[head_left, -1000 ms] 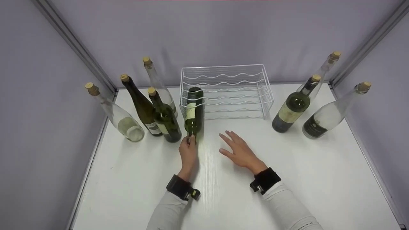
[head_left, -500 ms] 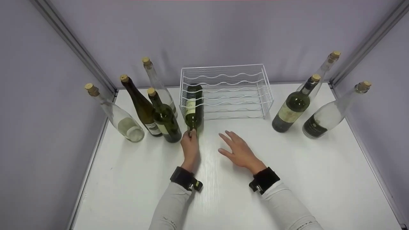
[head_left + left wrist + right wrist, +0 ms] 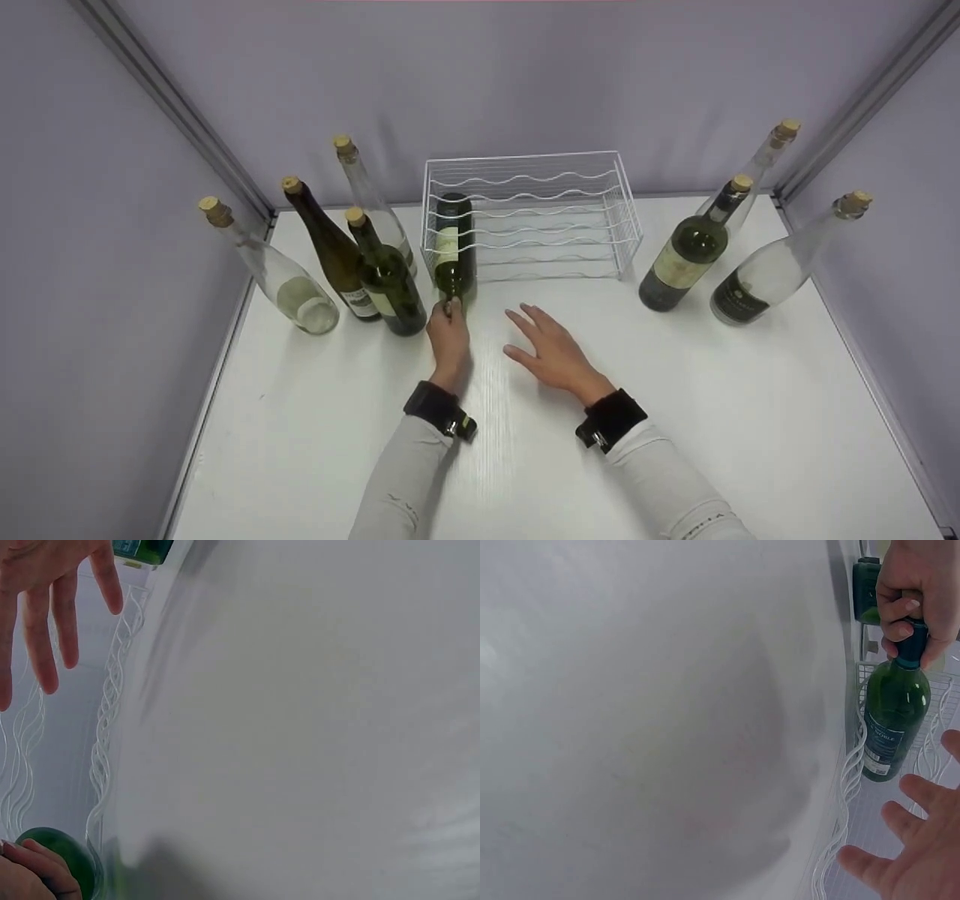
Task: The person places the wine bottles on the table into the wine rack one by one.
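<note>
My left hand (image 3: 449,337) grips the neck of a green wine bottle (image 3: 454,259) that lies on its side at the left end of a white wire rack (image 3: 555,234). The bottle's base points to the back wall and its neck toward me. In the right wrist view, fingers of the left hand (image 3: 919,604) wrap the neck of the same wine bottle (image 3: 892,720), its body among the wavy wires. My right hand (image 3: 553,351) hovers in front of the rack with fingers spread and holds nothing; the right hand (image 3: 64,607) also shows in the left wrist view.
Left of the rack stand several corked bottles, the nearest a green one (image 3: 391,281) close beside my left hand. A green bottle with a cream label (image 3: 676,262) and two clear ones, including one with a dark label (image 3: 757,281), stand at the right. Walls enclose the white table (image 3: 525,465).
My left hand has pushed the bottle farther back into the rack, its base nearing the rear. My right hand has shifted slightly left. The standing bottles have stayed put.
</note>
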Tool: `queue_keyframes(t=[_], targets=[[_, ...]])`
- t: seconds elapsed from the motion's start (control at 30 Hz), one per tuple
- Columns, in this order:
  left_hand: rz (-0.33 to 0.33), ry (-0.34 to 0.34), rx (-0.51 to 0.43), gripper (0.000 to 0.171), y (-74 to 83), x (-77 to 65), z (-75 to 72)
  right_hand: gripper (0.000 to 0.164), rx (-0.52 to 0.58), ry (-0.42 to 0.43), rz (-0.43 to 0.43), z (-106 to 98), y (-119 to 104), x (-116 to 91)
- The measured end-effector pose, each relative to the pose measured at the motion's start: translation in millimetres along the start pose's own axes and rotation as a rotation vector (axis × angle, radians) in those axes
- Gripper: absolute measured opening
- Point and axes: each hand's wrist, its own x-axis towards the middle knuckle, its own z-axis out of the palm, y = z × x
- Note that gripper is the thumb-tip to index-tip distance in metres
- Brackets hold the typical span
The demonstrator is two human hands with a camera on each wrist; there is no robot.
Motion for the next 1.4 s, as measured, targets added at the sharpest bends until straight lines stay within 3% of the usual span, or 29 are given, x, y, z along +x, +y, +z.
queue_keyframes(t=[0.3, 0.7, 0.9, 1.13, 1.4], targets=[[-0.002, -0.019, 0.028, 0.043, -3.8, 6.6, 2.1, 0.069, -0.01, -0.02, 0.014, 0, -3, 4], [-0.028, -0.128, 0.003, 0.048, -0.2, 11.5, -3.3, 0.071, -0.01, -0.062, 0.048, 2, -4, 4], [-0.009, -0.163, -0.001, 0.048, -2.0, 10.9, -4.3, 0.071, -0.006, -0.067, 0.05, 4, -2, 3], [-0.019, -0.169, 0.058, 0.055, -3.4, 9.8, -2.5, 0.069, 0.001, -0.056, 0.04, 4, -1, 1], [0.018, -0.133, 0.183, 0.052, 0.9, 8.4, -0.9, 0.07, -0.002, -0.053, 0.036, 4, 0, 2]])
